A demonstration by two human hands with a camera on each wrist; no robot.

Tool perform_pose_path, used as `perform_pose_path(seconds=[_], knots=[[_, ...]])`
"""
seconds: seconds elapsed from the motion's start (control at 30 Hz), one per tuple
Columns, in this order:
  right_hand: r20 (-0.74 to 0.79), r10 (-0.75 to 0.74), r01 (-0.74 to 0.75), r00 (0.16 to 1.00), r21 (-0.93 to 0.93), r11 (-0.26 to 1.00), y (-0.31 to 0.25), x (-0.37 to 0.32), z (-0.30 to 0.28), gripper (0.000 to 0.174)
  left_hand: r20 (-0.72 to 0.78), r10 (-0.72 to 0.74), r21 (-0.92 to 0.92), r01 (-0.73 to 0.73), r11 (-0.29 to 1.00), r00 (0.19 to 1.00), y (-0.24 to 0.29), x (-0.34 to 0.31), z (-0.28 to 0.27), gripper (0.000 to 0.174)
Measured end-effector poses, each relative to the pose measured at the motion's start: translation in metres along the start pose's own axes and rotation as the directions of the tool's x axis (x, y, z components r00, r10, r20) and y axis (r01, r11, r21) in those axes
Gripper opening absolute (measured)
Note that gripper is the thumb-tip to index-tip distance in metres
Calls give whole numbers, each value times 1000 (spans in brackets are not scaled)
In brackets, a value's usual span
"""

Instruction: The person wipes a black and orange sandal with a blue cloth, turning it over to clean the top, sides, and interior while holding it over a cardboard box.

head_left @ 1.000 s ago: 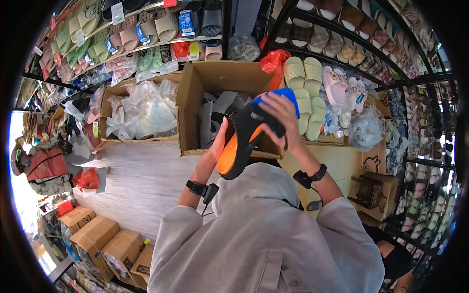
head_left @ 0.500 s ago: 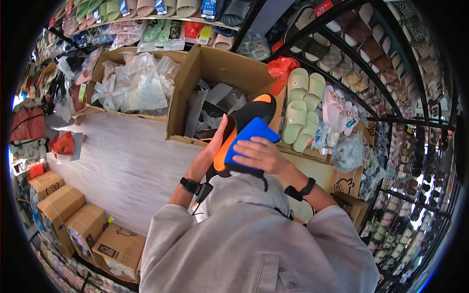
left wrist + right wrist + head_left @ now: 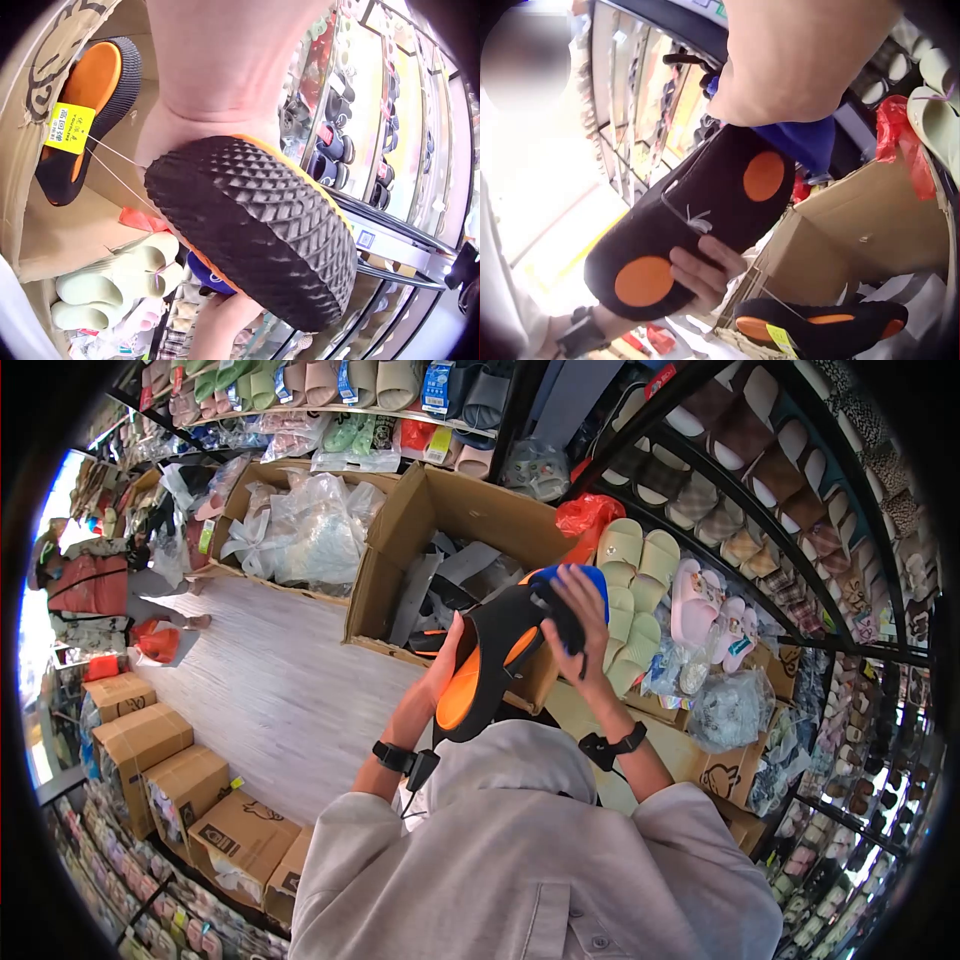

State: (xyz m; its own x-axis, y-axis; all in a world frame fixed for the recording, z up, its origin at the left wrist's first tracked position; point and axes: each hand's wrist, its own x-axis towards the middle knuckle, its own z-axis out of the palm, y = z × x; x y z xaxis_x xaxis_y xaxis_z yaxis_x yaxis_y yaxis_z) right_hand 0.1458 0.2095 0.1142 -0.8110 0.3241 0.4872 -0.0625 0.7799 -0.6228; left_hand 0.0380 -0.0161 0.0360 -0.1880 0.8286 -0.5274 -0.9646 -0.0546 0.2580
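My left hand grips a black and orange slipper; its fingers curl against it in the right wrist view. The slipper's ridged black sole fills the middle of the left wrist view. At the slipper's far end, my right hand holds a blue item with a black part, its contact with the slipper partly hidden. A second black and orange slipper with a yellow tag hangs by thin threads beside the open carton. In the right wrist view that slipper lies lower right.
The open carton holds grey and dark packing pieces. Left of it stands a box of plastic-wrapped goods; pale green slippers and pink ones lie on the right. Closed cartons line the lower left. Racks of footwear surround the floor.
The right hand and blue item went from the slipper's far end to its near orange part, then back to the far end. The left hand kept its grip; the view shifted.
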Motion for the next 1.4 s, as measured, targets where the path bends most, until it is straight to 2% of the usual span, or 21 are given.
perform_pose_path(seconds=[0.07, 0.13, 0.23, 0.27, 0.33, 0.4, 0.43, 0.53, 0.57, 0.63, 0.73, 0.8, 0.83, 0.9, 0.93, 1.07, 1.13, 1.17, 1.27, 1.3, 1.4], knots=[[98, -101, 109, 990, -80, 991, -11, -7, -7, 52, 6, 43, -10, -43, 999, 999, -7, 3, 9, 90], [168, -217, 229, 962, -56, 972, -19, -15, -11, 55, 35, 49, -51, -47, 998, 998, -7, 6, 24, 93], [215, -304, 292, 928, 84, 953, -31, -24, -17, 57, -47, 30, -85, -33, 996, 998, -8, -3, 56, 99], [236, -332, 310, 913, 126, 942, -35, -26, -19, 57, 22, 10, -184, -5, 983, 1000, -11, 3, 49, 103], [204, -432, 396, 878, 198, 897, -40, -30, -19, 56, -7, 101, -24, -102, 995, 995, -10, 4, 70, 105], [214, -539, 479, 815, 275, 834, -47, -30, -25, 50, -102, 97, -68, -104, 992, 990, -9, -2, 89, 105], [254, -607, 542, 753, 282, 791, -48, -28, -31, 44, -150, 75, -119, -93, 989, 986, -9, -5, 97, 105], [228, -751, 685, 619, 311, 659, -35, -29, -30, 40, -32, 72, -89, -74, 993, 997, -15, -11, 97, 105], [228, -715, 602, 661, 408, 686, -31, -28, -32, 39, -25, 72, -97, -74, 993, 997, -19, -6, 84, 107], [238, -682, 561, 692, 417, 715, -20, -23, -36, 40, 17, 109, -69, -107, 992, 994, -23, -5, 80, 111], [252, -671, 563, 697, 386, 731, -4, -9, -38, 43, 84, 40, -140, -28, 990, 996, -19, -7, 78, 109], [280, -625, 523, 729, 362, 772, 2, 0, -44, 45, 37, 79, -97, -75, 992, 996, -13, -6, 80, 105], [269, -593, 478, 759, 389, 787, 3, 4, -47, 56, 18, 99, -74, -97, 992, 995, -9, -5, 82, 103], [247, -548, 489, 799, 264, 832, 10, 15, -54, 58, -27, 127, -29, -128, 991, 992, -3, -7, 94, 99], [233, -530, 493, 815, 202, 846, 13, 23, -58, 59, 2, 135, 3, -135, 991, 991, 0, -6, 95, 98], [52, -334, 329, 941, 77, 941, 33, 38, -66, 55, 55, 117, 82, -121, 989, 992, 2, 2, 78, 93], [-36, -124, 128, 992, 145, 981, 29, 44, -71, 59, 24, 99, 101, -101, 990, 995, 0, 4, 77, 89], [-80, -33, 50, 996, 216, 975, 33, 40, -65, 59, 30, 132, 157, -136, 978, 991, -1, 5, 77, 81], [-74, -101, 106, 992, 71, 992, 10, 31, -72, 57, 53, 264, 307, -267, 913, 963, -21, 26, 50, 85], [-56, -134, 137, 989, 57, 989, 1, 25, -72, 58, 43, 235, 284, -237, 929, 971, -25, 24, 55, 82], [42, -267, 266, 963, 26, 964, -20, 1, -69, 56, 94, 286, 332, -301, 894, 954, -41, 46, 5, 82]])
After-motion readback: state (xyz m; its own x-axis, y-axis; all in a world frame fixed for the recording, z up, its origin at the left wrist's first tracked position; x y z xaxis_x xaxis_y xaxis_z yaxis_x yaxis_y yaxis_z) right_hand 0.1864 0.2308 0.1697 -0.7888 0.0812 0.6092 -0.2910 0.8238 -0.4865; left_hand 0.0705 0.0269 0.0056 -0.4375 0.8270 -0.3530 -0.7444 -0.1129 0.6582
